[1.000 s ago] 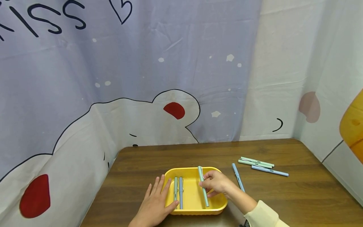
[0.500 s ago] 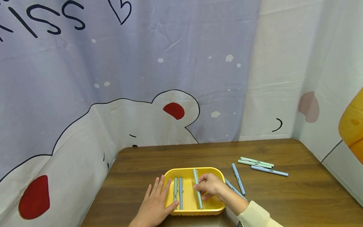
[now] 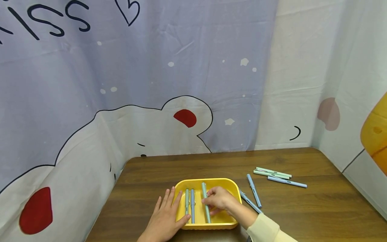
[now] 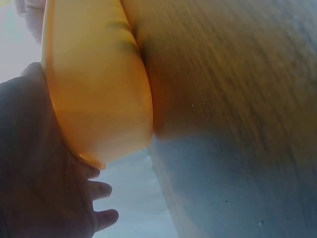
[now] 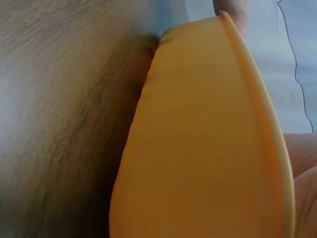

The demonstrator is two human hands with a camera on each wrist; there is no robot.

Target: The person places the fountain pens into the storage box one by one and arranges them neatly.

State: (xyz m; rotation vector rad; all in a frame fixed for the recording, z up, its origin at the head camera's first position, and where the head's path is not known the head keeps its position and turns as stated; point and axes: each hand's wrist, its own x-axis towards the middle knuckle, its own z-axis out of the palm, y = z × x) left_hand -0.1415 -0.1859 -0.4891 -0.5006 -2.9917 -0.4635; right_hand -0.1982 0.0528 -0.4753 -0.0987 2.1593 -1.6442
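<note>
A yellow tray (image 3: 219, 227) stands near the table's front edge. Across its left rim lies my left hand (image 3: 164, 215), fingers straight and spread, the thumb by the front corner. My right hand (image 3: 222, 200) reaches over the right side and pinches a light green pen (image 3: 204, 189), which lies lengthwise near the tray's middle. To its left in the tray sit a green pen (image 3: 187, 198) and a blue pen (image 3: 192, 203), side by side. In the left wrist view my left hand (image 4: 39, 158) touches the tray wall (image 4: 99, 89). The right wrist view shows mostly the tray's outer wall (image 5: 198, 124).
On the brown wooden table (image 3: 302, 211), right of the tray, lie a blue pen (image 3: 254, 190) and another blue pen (image 3: 249, 201) partly behind the right arm. Farther back are two green pens (image 3: 272, 173) and a blue pen (image 3: 287, 182). A printed curtain (image 3: 145, 74) hangs behind.
My right hand has moved left across the tray with the light green pen, bringing it closer to the other two. The left hand stays in place.
</note>
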